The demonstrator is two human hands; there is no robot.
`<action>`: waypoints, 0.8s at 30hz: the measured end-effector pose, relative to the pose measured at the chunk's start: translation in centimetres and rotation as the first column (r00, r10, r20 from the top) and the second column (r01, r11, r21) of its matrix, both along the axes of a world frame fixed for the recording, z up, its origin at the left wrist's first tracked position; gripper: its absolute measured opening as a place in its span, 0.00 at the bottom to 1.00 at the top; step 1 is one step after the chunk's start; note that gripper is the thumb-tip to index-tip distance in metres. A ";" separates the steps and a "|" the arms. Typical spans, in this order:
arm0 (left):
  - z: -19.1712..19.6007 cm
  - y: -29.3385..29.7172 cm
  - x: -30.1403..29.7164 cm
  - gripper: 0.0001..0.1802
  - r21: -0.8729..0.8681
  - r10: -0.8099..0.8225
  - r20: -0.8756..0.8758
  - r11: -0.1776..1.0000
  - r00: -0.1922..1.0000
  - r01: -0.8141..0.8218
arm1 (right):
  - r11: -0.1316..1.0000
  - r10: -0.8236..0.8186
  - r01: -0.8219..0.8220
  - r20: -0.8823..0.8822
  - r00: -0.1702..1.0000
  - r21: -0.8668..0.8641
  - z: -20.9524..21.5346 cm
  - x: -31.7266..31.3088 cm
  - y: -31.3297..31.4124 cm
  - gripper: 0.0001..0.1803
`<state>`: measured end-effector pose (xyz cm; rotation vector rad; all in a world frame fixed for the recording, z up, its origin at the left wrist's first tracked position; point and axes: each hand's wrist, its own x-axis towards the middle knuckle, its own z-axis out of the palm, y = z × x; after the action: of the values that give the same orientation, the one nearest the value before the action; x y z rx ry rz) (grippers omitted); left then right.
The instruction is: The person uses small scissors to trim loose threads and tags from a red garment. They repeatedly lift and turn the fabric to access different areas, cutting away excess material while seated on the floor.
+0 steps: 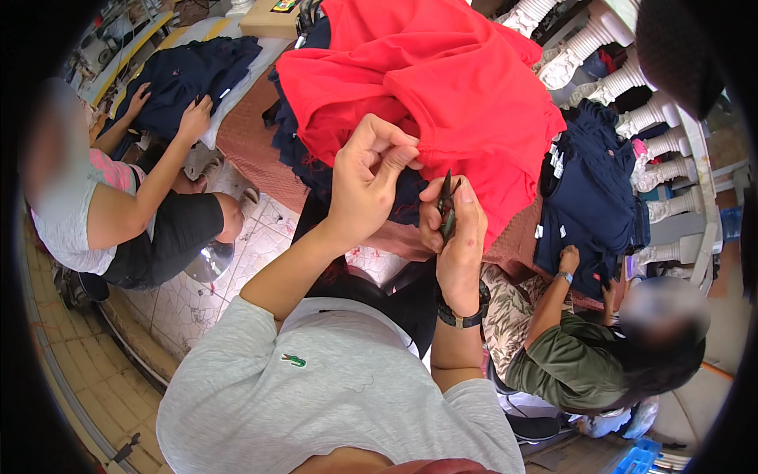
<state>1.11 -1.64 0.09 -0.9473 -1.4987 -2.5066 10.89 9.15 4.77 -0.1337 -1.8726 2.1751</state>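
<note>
A red garment [474,95] lies heaped on the table in front of me. With thumb and forefinger my left hand [367,178] pinches its near edge, close to a seam. My right hand [462,229] is closed around small dark thread snips [448,207], their points upward and just to the right of my left fingertips. The blades are near the red cloth; whether they touch it I cannot tell. Loose red threads hang from the cloth at the left. Under the red garment, dark navy cloth [294,146] shows.
A brown cloth [253,142] covers the table. At left, a seated person handles a navy garment [185,75]; at right, another person works at a navy garment pile [588,197]. White balusters [663,150] line the right side. Thread scraps lie on the tiled floor [170,308].
</note>
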 end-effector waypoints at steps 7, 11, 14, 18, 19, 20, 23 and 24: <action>1.3 0.1 0.8 0.15 0.223 -0.170 0.229 0.968 0.958 0.119 | 1.000 -0.018 0.018 0.025 1.000 0.018 0.3 0.1 0.1 0.22; 0.4 -0.1 -0.1 0.12 -0.057 -0.036 0.164 0.997 0.986 0.046 | 0.998 -0.026 0.025 0.025 0.999 0.049 0.1 -0.1 -0.3 0.22; 0.3 0.1 -0.3 0.06 0.022 -0.038 0.178 0.999 0.983 0.035 | 0.990 -0.016 0.014 0.017 1.000 0.137 0.0 -0.3 -0.7 0.23; -0.3 0.4 -0.5 0.06 0.063 -0.075 0.181 0.996 0.981 0.064 | 0.955 -0.070 0.067 0.002 0.998 0.288 0.2 -0.5 -1.5 0.24; -0.2 0.3 -0.4 0.07 0.060 -0.067 0.176 0.997 0.982 0.057 | 0.948 -0.085 0.081 -0.002 0.996 0.306 0.2 -0.5 -1.7 0.24; 0.2 0.1 -0.2 0.07 0.057 -0.059 0.171 0.997 0.983 0.050 | 0.937 -0.087 0.088 -0.018 0.996 0.339 0.1 -0.6 -1.9 0.24; 0.7 -0.5 0.4 0.06 0.042 -0.078 0.152 0.997 0.985 0.072 | 0.904 -0.103 0.117 -0.056 0.993 0.412 -0.2 -1.0 -2.3 0.24; 0.7 -0.7 0.5 0.06 0.038 -0.090 0.146 0.996 0.985 0.086 | 0.897 -0.113 0.128 -0.060 0.992 0.423 -0.4 -1.2 -2.4 0.23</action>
<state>1.58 -2.36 0.81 -0.8586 -1.4820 -2.7090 9.71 6.79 4.39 -0.1201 -2.2047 1.6289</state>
